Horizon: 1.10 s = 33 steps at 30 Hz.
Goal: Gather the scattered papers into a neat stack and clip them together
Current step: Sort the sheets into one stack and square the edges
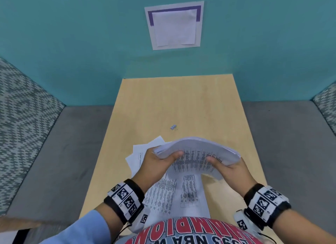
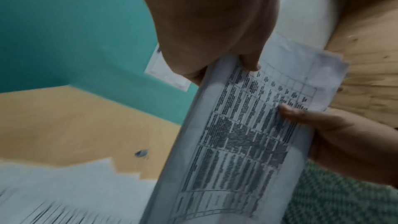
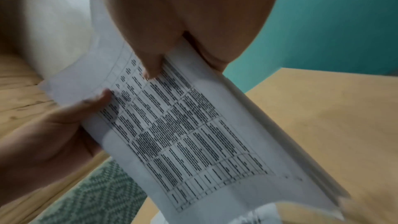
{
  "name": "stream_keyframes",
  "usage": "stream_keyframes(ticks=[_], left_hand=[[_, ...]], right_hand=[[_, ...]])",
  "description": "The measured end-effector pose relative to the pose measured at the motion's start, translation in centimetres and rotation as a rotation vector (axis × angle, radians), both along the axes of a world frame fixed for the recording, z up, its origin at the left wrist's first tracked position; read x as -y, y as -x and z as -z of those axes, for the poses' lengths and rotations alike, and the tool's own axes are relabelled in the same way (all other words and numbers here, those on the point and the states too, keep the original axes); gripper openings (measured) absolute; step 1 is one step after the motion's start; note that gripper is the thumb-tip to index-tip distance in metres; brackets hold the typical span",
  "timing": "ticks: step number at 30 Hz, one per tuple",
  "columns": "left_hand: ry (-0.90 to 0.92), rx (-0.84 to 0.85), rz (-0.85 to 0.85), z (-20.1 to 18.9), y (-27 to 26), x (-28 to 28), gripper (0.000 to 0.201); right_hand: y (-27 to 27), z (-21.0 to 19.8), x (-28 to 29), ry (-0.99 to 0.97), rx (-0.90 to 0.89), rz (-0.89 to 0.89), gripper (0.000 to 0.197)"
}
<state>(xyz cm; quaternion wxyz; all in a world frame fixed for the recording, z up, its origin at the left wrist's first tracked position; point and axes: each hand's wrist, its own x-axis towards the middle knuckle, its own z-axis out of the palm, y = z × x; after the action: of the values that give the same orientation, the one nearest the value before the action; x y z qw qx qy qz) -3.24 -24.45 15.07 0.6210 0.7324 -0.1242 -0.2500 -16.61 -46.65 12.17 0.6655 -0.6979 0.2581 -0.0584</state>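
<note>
Head view: your left hand [image 1: 156,163] and right hand [image 1: 230,169] pinch a bowed paper stack [image 1: 198,153] above the table [image 1: 181,102]; loose sheets [image 1: 174,191] lie beneath, binder clip [image 1: 173,127] just beyond.

A person wears a black wristband [image 1: 125,200] on the left wrist and a matching wristband [image 1: 266,203] on the right, each wrapped in white panels printed with black square marker codes. A light blue sleeve [image 1: 87,227] covers the left forearm. A grey shirt [image 1: 183,233] with large red lettering fills the near edge; thin black cables trail from the bands.
</note>
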Motion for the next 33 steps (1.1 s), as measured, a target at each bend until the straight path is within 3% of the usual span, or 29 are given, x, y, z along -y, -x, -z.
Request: stream_keyframes(ticks=[2,5,6,11,12,16,18,19,22,23,27,33], left_hand=[[0.044,0.028,-0.023,-0.3,0.0,0.2,0.023],[0.013,0.033,-0.028,1.3,-0.3,0.0,0.04],[-0.019,0.004,-0.015,2.2,-0.2,-0.2,0.043],[-0.24,-0.031,0.072,5.7,0.0,-1.0,0.02],[-0.325,-0.015,0.095,6.9,-0.5,-1.7,0.028],[-0.929,-0.115,0.054,12.6,-3.5,-6.1,0.115],[-1.17,-0.186,-0.01,14.3,-4.3,-9.1,0.134],[-1.234,-0.223,-0.029,14.9,-4.4,-10.3,0.141],[-1.257,-0.315,-0.028,16.5,-3.6,-11.6,0.159],[-1.241,-0.331,-0.031,17.1,-3.2,-11.4,0.158],[-1.288,-0.228,-0.067,17.2,-2.2,-8.7,0.144],[-1.307,-0.138,0.058,18.1,-1.8,-6.1,0.12]], right_hand=[[0.3,0.4,-0.1,-0.012,-0.024,0.049,0.047],[0.4,0.7,-0.5,0.033,-0.073,-0.033,0.01],[0.4,1.2,-0.5,0.044,-0.089,-0.071,0.014],[-0.1,2.1,-0.7,0.124,-0.133,-0.02,0.01],[-0.1,2.3,-0.3,0.136,-0.157,0.02,0.011],[0.4,1.7,2.5,0.161,-0.199,0.084,0.027],[2.1,1.9,4.7,0.148,-0.219,0.134,0.018],[3.1,2.2,5.6,0.138,-0.231,0.171,0.023],[6.4,4.0,8.1,0.068,-0.299,0.301,0.087],[7.1,4.1,8.3,0.019,-0.304,0.336,0.085],[8.4,4.5,8.7,-0.02,-0.323,0.375,0.032],[8.6,5.9,9.2,0.01,-0.36,0.356,0.007]])
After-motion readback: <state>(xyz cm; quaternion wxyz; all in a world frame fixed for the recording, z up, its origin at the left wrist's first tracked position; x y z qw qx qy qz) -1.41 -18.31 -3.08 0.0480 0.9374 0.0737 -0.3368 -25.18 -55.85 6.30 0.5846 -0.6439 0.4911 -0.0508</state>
